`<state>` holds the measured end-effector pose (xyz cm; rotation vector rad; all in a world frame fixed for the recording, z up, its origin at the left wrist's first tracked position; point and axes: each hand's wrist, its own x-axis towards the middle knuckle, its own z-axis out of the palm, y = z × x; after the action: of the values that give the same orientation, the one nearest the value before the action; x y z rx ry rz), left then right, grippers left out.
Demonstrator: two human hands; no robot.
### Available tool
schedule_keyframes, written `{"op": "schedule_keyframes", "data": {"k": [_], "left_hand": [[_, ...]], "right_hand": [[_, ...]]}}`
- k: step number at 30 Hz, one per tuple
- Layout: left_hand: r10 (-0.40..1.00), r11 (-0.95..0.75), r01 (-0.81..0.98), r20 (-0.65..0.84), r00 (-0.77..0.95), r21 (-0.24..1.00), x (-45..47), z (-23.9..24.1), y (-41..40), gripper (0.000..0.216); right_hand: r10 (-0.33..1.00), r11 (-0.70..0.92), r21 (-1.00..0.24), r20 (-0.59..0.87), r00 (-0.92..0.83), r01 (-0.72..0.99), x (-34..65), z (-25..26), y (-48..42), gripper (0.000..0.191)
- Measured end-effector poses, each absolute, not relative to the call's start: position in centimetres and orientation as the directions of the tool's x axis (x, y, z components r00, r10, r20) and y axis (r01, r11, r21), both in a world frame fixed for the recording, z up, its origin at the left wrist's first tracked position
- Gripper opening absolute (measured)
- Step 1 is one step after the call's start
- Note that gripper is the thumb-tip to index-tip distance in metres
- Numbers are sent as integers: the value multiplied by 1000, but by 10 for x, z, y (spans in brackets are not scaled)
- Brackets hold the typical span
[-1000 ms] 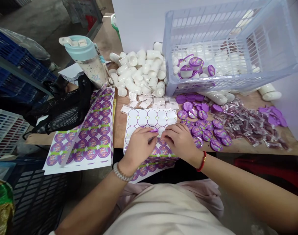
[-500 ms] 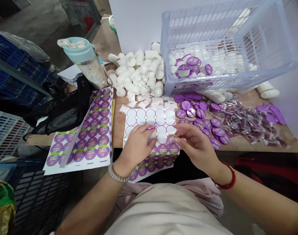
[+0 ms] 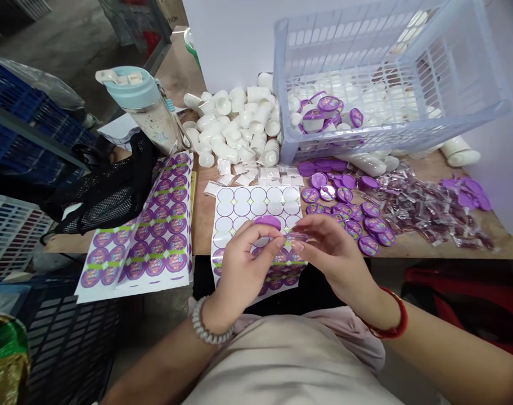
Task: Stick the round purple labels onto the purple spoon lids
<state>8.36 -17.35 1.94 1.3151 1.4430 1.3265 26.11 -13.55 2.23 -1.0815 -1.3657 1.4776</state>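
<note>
My left hand [image 3: 250, 261] is closed, thumb and fingers pinching a plain purple lid [image 3: 268, 223] that is tilted up. Close beside it, my right hand [image 3: 330, 244] pinches a round purple sticker [image 3: 296, 237], partly hidden by the fingers. Both hands are above a sticker sheet [image 3: 235, 225], whose upper rows are bare white circles; purple printed stickers fill its lower rows, and its near end hangs over the table edge. To the right of the sheet, purple lids with stickers on them [image 3: 368, 225] lie in a loose heap.
White cups [image 3: 235, 126] are piled behind the sheet, with small white packets [image 3: 260, 173] in front of them. A plastic crate [image 3: 345, 143] holds cups and lids. Clear packets [image 3: 433, 208] lie right. More sticker sheets [image 3: 155, 247], a mesh bag [image 3: 108, 202] and a bottle [image 3: 144, 112] are left.
My left hand has lifted the purple lid and turned it upward, moving slightly right. My right hand has brought the sticker from the sheet up close to the lid.
</note>
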Motion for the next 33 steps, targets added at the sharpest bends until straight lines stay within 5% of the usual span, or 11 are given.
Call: {"op": "schedule_keyframes", "data": {"k": [4, 7, 13, 18, 26, 33], "left_hand": [[992, -66, 283, 95, -89, 957, 81, 25, -173, 8], [999, 22, 210, -14, -39, 977, 80, 24, -173, 21], [979, 206, -288, -197, 60, 935, 82, 27, -171, 41], [956, 292, -489, -252, 148, 822, 86, 38, -176, 51], [938, 346, -535, -289, 190, 771, 84, 52, -182, 55], [937, 348, -545, -281, 205, 763, 84, 51, -181, 54]], "right_hand": [[896, 404, -866, 309, -318, 296, 275, 36, -118, 8], [830, 555, -718, 442, -340, 420, 283, 53, -103, 12], [880, 397, -900, 317, -355, 180, 281, 71, -98, 15], [824, 430, -885, 302, -480, 180, 271, 76, -103, 9], [826, 232, -966, 134, -548, 113, 265, 86, -106, 10], [803, 347, -918, 185, -566, 193, 267, 82, -107, 7]]}}
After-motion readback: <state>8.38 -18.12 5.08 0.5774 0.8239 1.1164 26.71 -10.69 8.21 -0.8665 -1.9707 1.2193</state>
